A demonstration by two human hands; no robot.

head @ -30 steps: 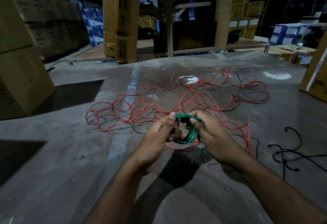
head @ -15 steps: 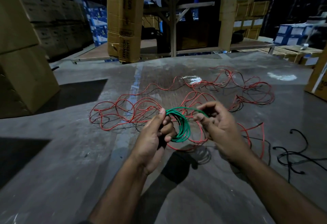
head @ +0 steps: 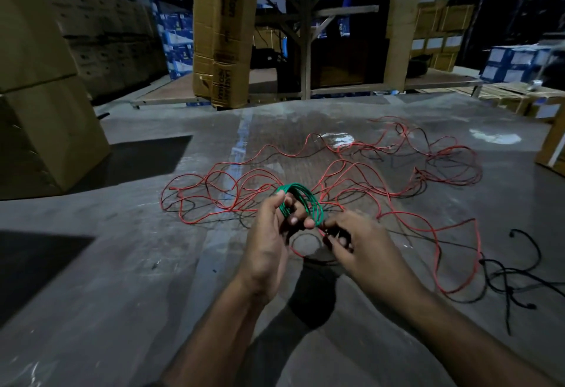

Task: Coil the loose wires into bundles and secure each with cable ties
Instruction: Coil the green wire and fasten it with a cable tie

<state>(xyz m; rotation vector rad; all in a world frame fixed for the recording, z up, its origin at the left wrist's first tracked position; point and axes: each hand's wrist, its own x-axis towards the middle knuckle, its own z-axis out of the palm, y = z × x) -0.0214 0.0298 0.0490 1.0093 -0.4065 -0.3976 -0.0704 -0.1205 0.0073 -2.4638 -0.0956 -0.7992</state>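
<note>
Both hands are raised over the grey concrete floor (head: 122, 264): a small coil of thin green wire (head: 302, 203) is gripped in the curled left hand (head: 269, 249), while something dark is pinched by the right hand (head: 363, 246).

One coil is judged wound but no tie is seen on it; long loose red wires (head: 345, 169) and thin black cables (head: 513, 276) lie uncoiled beyond. Brown cardboard boxes (head: 46, 129) bound the left edge; floor nearer the person offers working room.

Red wires (head: 336, 172) across floor (head: 122, 264) ahead
</note>
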